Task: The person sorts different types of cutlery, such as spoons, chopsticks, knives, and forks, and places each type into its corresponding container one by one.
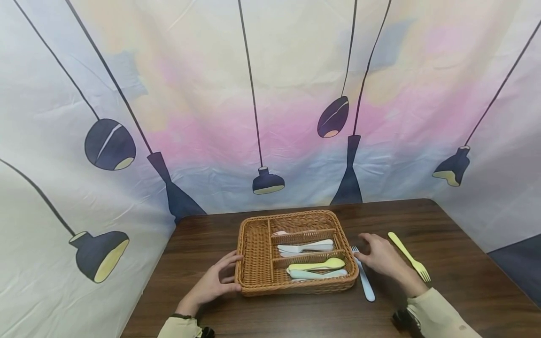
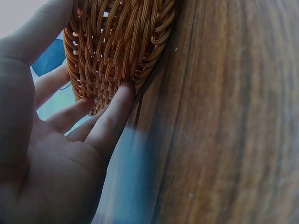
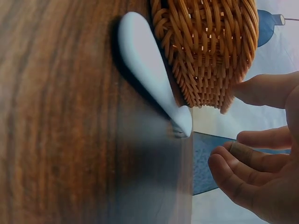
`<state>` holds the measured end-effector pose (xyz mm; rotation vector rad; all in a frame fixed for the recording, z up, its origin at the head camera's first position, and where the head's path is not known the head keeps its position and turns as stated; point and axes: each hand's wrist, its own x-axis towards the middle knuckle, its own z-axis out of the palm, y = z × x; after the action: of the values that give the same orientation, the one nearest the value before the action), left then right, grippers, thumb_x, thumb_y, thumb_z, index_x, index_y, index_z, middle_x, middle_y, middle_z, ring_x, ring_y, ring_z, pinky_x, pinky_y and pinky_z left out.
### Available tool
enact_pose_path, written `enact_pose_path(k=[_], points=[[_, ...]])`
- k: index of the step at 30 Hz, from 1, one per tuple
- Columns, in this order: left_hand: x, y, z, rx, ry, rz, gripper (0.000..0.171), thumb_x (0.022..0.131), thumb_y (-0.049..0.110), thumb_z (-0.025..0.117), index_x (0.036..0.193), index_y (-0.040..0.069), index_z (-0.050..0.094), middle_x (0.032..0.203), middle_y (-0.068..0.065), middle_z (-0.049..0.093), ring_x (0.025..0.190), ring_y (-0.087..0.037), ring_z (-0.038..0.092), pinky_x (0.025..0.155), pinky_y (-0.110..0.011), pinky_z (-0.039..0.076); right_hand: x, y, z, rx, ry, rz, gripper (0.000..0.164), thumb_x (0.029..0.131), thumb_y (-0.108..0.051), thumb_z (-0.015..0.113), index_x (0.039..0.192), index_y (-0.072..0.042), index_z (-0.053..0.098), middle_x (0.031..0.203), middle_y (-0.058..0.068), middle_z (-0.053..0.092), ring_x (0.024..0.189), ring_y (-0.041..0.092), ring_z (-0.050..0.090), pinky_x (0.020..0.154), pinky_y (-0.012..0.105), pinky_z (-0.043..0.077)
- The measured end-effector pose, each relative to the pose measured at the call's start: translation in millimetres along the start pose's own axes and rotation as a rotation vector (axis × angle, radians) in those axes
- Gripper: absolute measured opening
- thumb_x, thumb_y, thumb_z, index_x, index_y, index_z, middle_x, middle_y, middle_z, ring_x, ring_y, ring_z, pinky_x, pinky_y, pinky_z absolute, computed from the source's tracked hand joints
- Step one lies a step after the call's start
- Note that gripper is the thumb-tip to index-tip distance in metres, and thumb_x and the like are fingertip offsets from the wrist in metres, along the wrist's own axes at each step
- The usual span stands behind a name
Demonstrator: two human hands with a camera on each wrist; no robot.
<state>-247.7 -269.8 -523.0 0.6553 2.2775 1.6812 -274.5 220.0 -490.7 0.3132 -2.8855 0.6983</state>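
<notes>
A brown wicker cutlery basket [image 1: 256,253] sits on the table, with one long left compartment and three shorter right ones. My left hand [image 1: 213,281] touches its left end, fingertips against the woven wall in the left wrist view. At the right end is my right hand [image 1: 382,256], its thumb at the wicker and its other fingers loosely bent, holding nothing. Between that hand and the basket lies a pale blue fork [image 1: 366,281], tines toward the back. The front right compartment holds a yellow spoon [image 1: 317,264] and a mint-coloured piece of cutlery [image 1: 314,274].
White cutlery [image 1: 305,248] lies in the middle right compartment; a pale pink piece [image 1: 279,233] shows in the back one. A yellow fork [image 1: 409,257] rests right of my right hand. Behind the dark wooden table [image 1: 296,317] hangs a lamp-patterned cloth [image 1: 296,126].
</notes>
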Motion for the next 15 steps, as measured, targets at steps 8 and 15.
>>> enact_pose_path(k=[8,15], points=[[-0.2,0.6,0.4,0.001,0.0,-0.005,0.076,0.083,0.009,0.078,0.147,0.003,0.038,0.161,-0.02,0.009,0.139,-0.048,0.03,0.098,-0.031,0.053,-3.1,2.0,6.4,-0.019,-0.004,0.014,0.057,0.08,-0.025,0.077,0.125,0.005,0.059,0.109,0.023,0.065,0.088,0.031,0.064,0.066,0.044,0.055],[-0.3,0.2,0.0,0.001,-0.004,0.002,0.077,0.082,0.008,0.078,0.147,0.002,0.038,0.161,-0.021,0.009,0.138,-0.048,0.03,0.098,-0.031,0.053,-5.2,4.2,11.3,-0.024,-0.026,0.019,0.057,0.077,-0.022,0.078,0.122,0.008,0.059,0.096,0.015,0.065,0.079,0.023,0.061,0.061,0.039,0.051]])
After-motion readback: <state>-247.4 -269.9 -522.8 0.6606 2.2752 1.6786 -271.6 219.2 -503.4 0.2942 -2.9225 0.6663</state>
